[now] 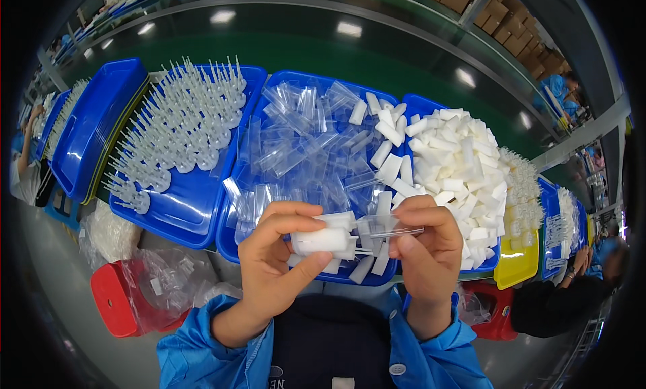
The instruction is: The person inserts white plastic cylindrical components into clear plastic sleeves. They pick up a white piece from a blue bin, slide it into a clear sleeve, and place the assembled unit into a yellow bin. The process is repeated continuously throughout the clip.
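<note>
My left hand (268, 264) is closed round a white foam bundle (324, 240), with thin white prongs sticking out of its right end. In my right hand (431, 251), thumb and fingers pinch a clear plastic sleeve (378, 227). The sleeve's left end meets the prong side of the bundle; whether it goes over any prong I cannot tell. Both hands are above the front of a blue tray (229, 244) heaped with clear plastic sleeves (296, 133). Several white foam pieces lie along that tray's right side and under my hands.
To the left, a blue tray (178, 217) bears rows of white pronged parts (182, 113), beside stacked blue trays (94, 126). A heap of white foam pieces (461, 173) fills the right tray. Beyond runs a green conveyor belt (269, 42). Red stools (114, 301) stand below; co-workers sit at both sides.
</note>
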`<state>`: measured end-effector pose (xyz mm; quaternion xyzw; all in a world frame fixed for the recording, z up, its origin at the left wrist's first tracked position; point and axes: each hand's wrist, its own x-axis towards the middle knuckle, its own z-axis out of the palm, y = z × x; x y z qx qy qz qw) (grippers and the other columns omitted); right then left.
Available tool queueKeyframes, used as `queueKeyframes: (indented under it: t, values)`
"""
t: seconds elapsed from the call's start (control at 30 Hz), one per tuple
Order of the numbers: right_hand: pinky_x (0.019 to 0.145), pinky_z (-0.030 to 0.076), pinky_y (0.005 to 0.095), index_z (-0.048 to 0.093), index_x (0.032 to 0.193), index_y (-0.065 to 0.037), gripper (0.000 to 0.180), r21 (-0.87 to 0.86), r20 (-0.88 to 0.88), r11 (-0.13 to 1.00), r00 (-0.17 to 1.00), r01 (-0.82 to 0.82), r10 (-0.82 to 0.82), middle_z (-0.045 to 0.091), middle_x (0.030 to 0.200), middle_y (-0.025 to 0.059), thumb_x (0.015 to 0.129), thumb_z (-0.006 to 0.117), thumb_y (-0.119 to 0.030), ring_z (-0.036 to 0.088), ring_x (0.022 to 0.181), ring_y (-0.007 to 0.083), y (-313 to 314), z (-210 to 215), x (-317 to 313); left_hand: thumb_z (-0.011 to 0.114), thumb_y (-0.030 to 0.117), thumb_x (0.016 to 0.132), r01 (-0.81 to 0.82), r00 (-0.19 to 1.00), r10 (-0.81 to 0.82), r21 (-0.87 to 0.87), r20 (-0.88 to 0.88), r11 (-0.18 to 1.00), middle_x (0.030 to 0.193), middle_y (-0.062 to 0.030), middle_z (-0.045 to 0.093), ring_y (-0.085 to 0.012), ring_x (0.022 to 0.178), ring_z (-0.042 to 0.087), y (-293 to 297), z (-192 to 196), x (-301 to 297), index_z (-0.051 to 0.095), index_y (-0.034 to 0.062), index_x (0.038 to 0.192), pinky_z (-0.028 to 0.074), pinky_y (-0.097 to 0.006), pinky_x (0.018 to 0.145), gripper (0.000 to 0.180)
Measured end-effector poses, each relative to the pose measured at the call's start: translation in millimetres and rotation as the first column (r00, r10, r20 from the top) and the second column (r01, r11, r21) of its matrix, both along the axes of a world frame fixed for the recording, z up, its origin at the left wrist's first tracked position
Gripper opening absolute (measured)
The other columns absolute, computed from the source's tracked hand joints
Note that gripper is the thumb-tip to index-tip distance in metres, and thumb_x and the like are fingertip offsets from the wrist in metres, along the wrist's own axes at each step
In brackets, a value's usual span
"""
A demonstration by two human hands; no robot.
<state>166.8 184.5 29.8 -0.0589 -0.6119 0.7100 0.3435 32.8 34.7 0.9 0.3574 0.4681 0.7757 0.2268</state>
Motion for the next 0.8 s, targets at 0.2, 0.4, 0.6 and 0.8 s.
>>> queueKeyframes:
  t: [0.2,0.4,0.6,0.8]
  values:
    - [0.072,0.051,0.0272,0.058,0.105,0.007,0.019,0.209,-0.077,0.962,0.984,0.176,-0.163,0.053,0.107,0.0173,0.086,0.057,0.006,0.061,0.083,0.0181,4,-7,7,0.07,-0.008,0.078,-0.044,0.998,0.044,-0.003,-0.048,0.999,0.122,-0.0161,0.05,-0.0229,0.105,0.061,1,-1,0,0.062,-0.0027,0.107,0.055,-0.032,0.087,0.031]
    - [0.078,0.05,0.0294,0.054,0.107,0.009,0.022,0.082,-0.038,0.977,0.98,0.199,-0.196,0.054,0.105,0.0175,0.085,0.058,0.008,0.062,0.084,0.0191,-10,0,-1,0.072,-0.009,0.076,-0.071,0.995,0.068,-0.033,-0.075,0.997,0.122,-0.0159,0.05,-0.0215,0.104,0.062,1,-3,1,0.063,-0.0027,0.106,0.055,-0.03,0.086,0.032]
    - [0.077,0.051,0.0297,0.055,0.108,0.009,0.023,0.203,0.027,0.97,0.989,0.136,-0.145,0.054,0.105,0.0173,0.086,0.06,0.006,0.063,0.086,0.0201,-10,1,3,0.073,-0.009,0.074,-0.097,0.992,0.092,-0.046,-0.091,0.994,0.12,-0.0156,0.05,-0.0202,0.103,0.061,2,-3,2,0.064,-0.0023,0.106,0.054,-0.029,0.084,0.033]
    - [0.076,0.051,0.0295,0.056,0.108,0.009,0.022,0.198,0.042,0.971,0.989,0.132,-0.143,0.054,0.104,0.0174,0.086,0.061,0.005,0.063,0.086,0.0201,-11,0,4,0.074,-0.008,0.074,-0.13,0.984,0.119,-0.075,-0.135,0.989,0.118,-0.0149,0.052,-0.0188,0.101,0.061,2,-1,3,0.066,-0.001,0.105,0.053,-0.028,0.081,0.034]
